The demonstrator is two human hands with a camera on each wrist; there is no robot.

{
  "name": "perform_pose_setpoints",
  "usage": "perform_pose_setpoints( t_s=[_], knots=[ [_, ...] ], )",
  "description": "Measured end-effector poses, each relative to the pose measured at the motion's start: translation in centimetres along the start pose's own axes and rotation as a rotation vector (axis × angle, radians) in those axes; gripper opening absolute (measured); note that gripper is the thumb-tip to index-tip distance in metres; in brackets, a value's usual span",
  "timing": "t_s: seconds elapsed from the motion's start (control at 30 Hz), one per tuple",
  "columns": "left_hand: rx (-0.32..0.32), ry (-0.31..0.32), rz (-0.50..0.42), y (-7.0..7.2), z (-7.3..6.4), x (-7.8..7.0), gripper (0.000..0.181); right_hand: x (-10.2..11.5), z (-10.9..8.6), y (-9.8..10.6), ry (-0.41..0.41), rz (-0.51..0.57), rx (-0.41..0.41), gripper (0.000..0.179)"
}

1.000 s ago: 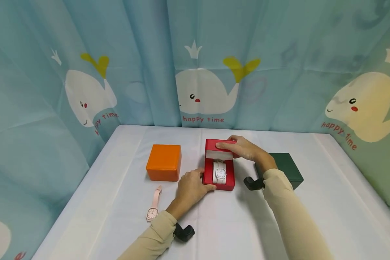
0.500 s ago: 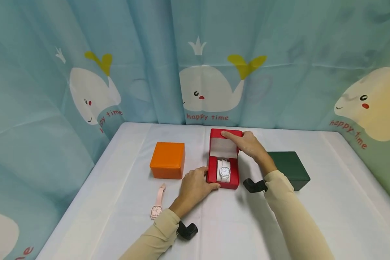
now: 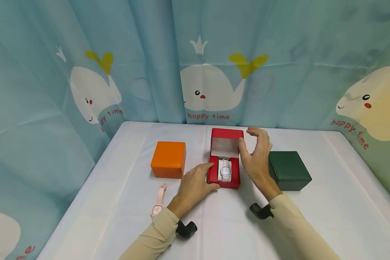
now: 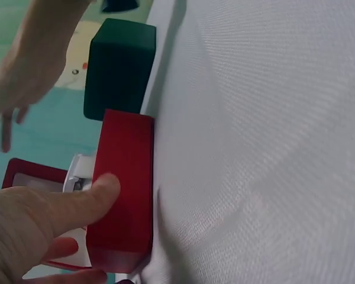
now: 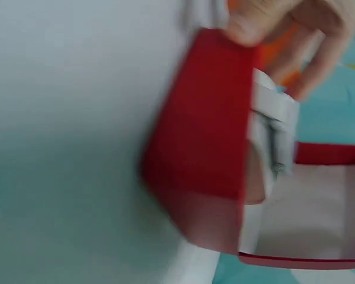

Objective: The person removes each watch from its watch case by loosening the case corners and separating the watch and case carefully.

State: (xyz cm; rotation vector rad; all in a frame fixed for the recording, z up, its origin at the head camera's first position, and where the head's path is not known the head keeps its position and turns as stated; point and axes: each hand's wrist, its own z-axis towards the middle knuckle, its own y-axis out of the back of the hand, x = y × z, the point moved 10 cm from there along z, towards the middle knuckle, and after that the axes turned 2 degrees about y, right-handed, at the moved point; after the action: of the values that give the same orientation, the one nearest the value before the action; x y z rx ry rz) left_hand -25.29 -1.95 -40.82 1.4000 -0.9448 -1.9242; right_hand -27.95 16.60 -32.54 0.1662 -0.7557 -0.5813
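Off the raised red lid since the earlier frame, the right hand is just right of it, fingers parted and holding nothing; whether its thumb touches the edge I cannot tell. The left hand keeps its grip on the near-left corner of the red watch box, a white watch seated inside. The lid might drop if its hinge is weak, or the box skid if that thumb pushes. Left lie an orange box and, nearer, a pink watch; right, a green box. White cloth covers the counter; a blue whale-print curtain hangs beyond.
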Motion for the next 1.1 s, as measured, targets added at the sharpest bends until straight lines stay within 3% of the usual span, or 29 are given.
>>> perform_pose_setpoints(
  t_s=[0.07, 0.17, 0.37, 0.5, 0.63, 0.77, 1.1],
  knots=[
    [0.001, -0.024, 0.026, 0.1, 0.1, -0.3, 0.067, 1.2, -0.6, 0.3, 0.113, 0.036, -0.003, 0.022],
    [0.007, -0.029, 0.064, 0.2, 0.0, -0.5, 0.059, 2.1, -1.5, -0.7, 0.165, 0.051, 0.123, 0.011],
    [-0.006, -0.034, 0.088, 0.3, -0.4, -0.4, 0.053, 0.3, -3.7, -4.7, 0.027, -0.090, 0.552, 0.023],
    [-0.007, -0.048, 0.116, 0.4, -0.1, -0.5, 0.051, -1.1, -5.0, -6.2, -0.017, -0.196, 0.731, 0.043],
    [0.027, -0.059, 0.163, 0.3, 0.4, -0.9, 0.050, -1.6, -5.5, -6.7, -0.036, -0.254, 0.830, 0.054],
    [0.054, -0.052, 0.204, 0.3, 0.6, -0.9, 0.052, -1.6, -5.5, -7.0, -0.052, -0.242, 0.907, 0.058],
    [0.068, -0.043, 0.231, 0.1, 0.9, -0.9, 0.052, -1.9, -5.1, -7.3, -0.121, -0.178, 0.961, 0.078]
  ],
)
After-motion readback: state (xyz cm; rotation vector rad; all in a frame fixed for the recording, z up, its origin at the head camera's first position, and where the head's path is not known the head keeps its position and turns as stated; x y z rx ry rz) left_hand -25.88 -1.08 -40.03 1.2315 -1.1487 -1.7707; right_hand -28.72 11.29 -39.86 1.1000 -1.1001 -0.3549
